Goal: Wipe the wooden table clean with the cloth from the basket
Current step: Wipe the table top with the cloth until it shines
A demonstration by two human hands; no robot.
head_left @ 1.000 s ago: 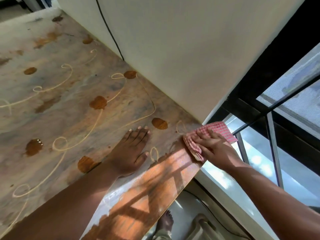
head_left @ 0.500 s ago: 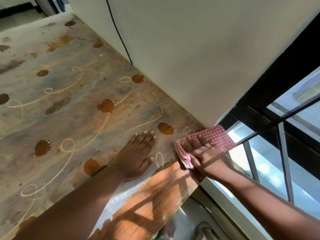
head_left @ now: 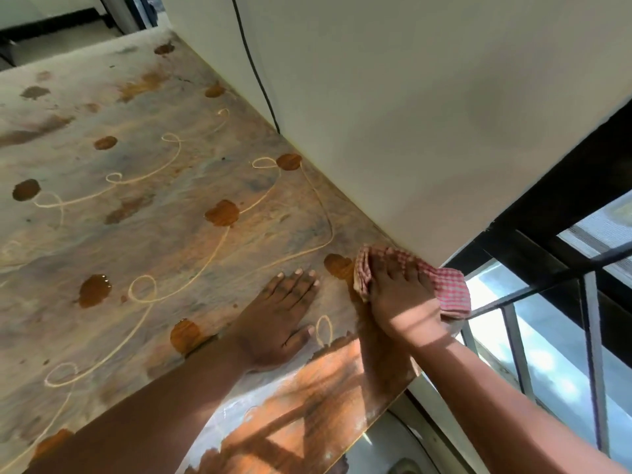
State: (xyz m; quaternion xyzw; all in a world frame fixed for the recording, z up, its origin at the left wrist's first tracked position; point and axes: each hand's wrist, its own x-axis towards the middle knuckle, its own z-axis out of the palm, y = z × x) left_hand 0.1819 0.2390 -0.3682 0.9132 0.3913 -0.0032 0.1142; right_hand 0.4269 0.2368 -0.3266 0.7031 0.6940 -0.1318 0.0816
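Observation:
The wooden table (head_left: 143, 234) fills the left and centre of the view; its top is dusty grey, with brown wet spots and pale looping streaks. A red-and-white checked cloth (head_left: 451, 289) lies at the table's far right corner, next to the wall. My right hand (head_left: 400, 295) presses flat on the cloth with its fingers straight and pointing toward the wall. My left hand (head_left: 280, 316) rests flat on the tabletop just left of it, fingers spread. A cleaner, sunlit strip of orange wood (head_left: 307, 405) runs along the near edge.
A cream wall (head_left: 410, 114) borders the table's far side, with a black cable (head_left: 253, 63) running down it. A black-framed window (head_left: 564, 302) stands right of the table's end. The floor shows below the table's near edge.
My right hand has slid the cloth left and toward the wall, onto the table's corner. My left hand has stayed flat in place.

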